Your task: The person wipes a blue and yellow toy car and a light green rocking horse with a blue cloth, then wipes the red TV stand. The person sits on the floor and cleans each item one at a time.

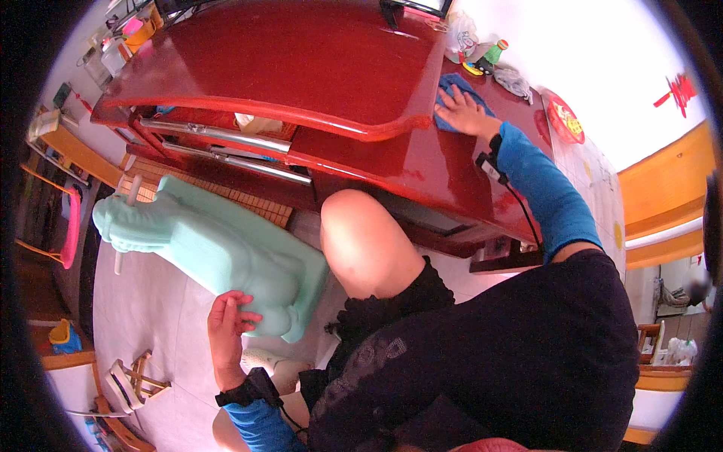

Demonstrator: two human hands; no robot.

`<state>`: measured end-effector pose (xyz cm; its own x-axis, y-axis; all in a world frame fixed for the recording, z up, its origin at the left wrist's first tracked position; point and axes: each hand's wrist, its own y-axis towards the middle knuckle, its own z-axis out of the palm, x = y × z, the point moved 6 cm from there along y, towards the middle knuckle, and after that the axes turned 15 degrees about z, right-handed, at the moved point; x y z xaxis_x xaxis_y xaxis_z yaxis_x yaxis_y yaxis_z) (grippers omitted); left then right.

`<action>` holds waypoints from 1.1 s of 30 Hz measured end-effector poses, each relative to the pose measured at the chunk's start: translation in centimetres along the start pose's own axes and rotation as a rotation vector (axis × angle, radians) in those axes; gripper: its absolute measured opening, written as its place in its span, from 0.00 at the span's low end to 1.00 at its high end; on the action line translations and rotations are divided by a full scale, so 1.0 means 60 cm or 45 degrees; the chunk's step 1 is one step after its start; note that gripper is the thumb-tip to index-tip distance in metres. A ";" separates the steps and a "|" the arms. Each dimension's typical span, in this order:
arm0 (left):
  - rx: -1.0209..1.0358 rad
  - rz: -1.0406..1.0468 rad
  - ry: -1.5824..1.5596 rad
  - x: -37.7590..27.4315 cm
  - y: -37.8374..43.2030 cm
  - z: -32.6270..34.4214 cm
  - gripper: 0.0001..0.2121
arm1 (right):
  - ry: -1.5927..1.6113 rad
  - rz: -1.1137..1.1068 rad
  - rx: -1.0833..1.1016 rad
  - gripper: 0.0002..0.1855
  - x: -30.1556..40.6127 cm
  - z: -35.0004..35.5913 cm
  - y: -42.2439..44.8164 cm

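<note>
My right hand (466,112) lies with fingers spread on a blue cloth (456,85), pressing it against the lower top of a glossy red wooden cabinet (361,161). The cloth sits right beside the edge of the raised red top (294,62). My left hand (230,317) holds nothing, its fingers loosely bent and apart. It hovers by the rear end of a mint-green ride-on toy horse (209,237) with rod handles at its head; whether it touches the toy is unclear. My bare knee (361,237) rises between the horse and the cabinet.
A plastic bag (460,37), a green-capped toy (497,52), a grey pouch (513,83) and a red plastic basket (565,120) stand along the wall. Silver-edged drawers (237,169) face the horse. A folding stool (135,381) is on the tiled floor. Cables run from both wrist straps.
</note>
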<state>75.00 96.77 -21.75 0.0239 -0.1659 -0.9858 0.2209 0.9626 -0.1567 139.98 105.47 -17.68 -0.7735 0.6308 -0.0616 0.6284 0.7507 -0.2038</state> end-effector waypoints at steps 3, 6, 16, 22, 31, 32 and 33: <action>0.005 0.011 0.016 -0.003 0.001 0.004 0.13 | -0.104 -0.224 -0.150 0.39 0.023 0.026 -0.095; -0.009 0.031 0.060 -0.003 -0.001 0.001 0.13 | -0.056 -0.399 -0.253 0.36 0.048 0.031 -0.219; 0.000 0.045 -0.008 -0.001 -0.002 0.002 0.11 | -0.131 -0.663 -0.146 0.36 0.052 0.015 -0.311; 0.011 0.009 -0.018 -0.001 0.002 -0.002 0.11 | -0.159 -0.502 -0.032 0.37 0.059 0.026 -0.125; 0.005 -0.073 0.010 -0.011 0.002 0.007 0.11 | -0.240 -0.274 0.043 0.49 0.077 0.024 0.088; -0.005 -0.079 0.021 -0.012 0.001 0.006 0.11 | -0.261 -0.261 0.039 0.49 0.082 0.027 0.080; -0.016 -0.076 0.030 -0.014 -0.001 0.005 0.11 | -0.280 -0.251 0.026 0.49 0.088 0.019 0.070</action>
<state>75.25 96.78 -20.87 -0.0119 -0.2179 -0.9759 0.2086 0.9540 -0.2156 138.45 111.77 -19.97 -0.8810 0.4140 -0.2289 0.4645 0.8489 -0.2522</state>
